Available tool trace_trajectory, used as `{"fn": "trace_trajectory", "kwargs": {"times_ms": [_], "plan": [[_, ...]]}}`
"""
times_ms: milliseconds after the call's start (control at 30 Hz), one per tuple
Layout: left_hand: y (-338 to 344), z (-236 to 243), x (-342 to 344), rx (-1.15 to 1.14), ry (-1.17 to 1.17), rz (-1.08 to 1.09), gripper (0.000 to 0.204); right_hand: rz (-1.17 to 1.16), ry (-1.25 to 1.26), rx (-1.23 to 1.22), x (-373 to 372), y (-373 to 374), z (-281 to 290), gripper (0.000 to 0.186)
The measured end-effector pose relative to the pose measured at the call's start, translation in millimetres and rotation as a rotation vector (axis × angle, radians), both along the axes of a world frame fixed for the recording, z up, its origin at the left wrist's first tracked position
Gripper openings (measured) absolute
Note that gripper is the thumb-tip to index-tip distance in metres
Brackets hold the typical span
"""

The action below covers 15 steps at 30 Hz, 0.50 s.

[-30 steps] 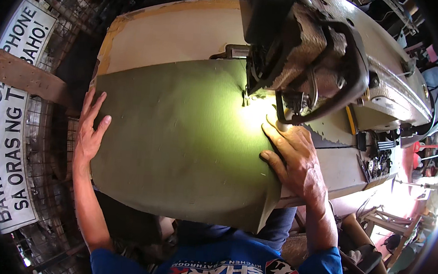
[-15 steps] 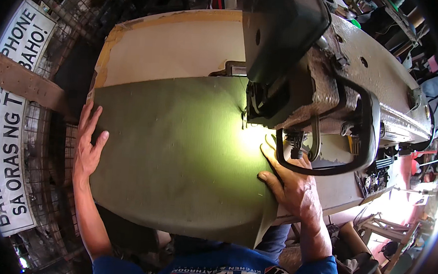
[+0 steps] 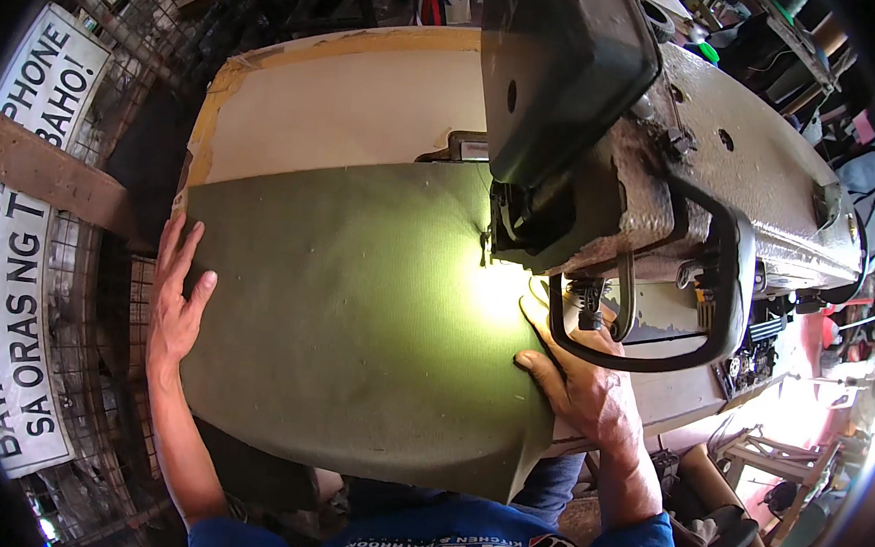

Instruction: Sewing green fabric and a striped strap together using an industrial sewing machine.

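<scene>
A large sheet of dark green cloth [image 3: 355, 319] lies over the table, its near edge hanging down in front of me. My left hand [image 3: 177, 303] rests along the cloth's left edge, fingers stretched out and thumb apart. My right hand [image 3: 583, 383] lies flat with fingers spread at the cloth's right edge, below the head of a sewing machine [image 3: 602, 203]. A bright lamp glow falls on the cloth beside that hand. Part of its fingers is hidden behind the machine's black looped guard [image 3: 736, 282].
The pale tabletop [image 3: 347, 108] with a worn yellow edge extends behind the cloth. Wire mesh [image 3: 102, 353] with a lettered white sign [image 3: 12, 348] stands at the left. A wooden frame [image 3: 776, 465] and clutter fill the right side.
The cloth, both hands and the machine appear slightly lower in the picture. Otherwise the hands keep the same pose on the cloth.
</scene>
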<state>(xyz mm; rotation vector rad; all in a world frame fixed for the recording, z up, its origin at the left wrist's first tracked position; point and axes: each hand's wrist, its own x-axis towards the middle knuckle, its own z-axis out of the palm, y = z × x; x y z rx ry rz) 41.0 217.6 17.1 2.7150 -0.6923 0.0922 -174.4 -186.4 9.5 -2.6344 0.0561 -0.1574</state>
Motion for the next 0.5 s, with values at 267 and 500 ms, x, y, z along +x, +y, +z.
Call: {"fn": "trace_trajectory", "kwargs": {"times_ms": [267, 500], "plan": [[-0.1, 0.0, -0.8, 0.033, -0.003, 0.011, 0.055, 0.034, -0.070, -0.016, 2.9, -0.9, 0.1, 0.030], [-1.7, 1.5, -1.8, 0.028, -0.038, 0.007, 0.053, 0.057, -0.133, -0.026, 4.6, -1.0, -2.0, 0.039]]}}
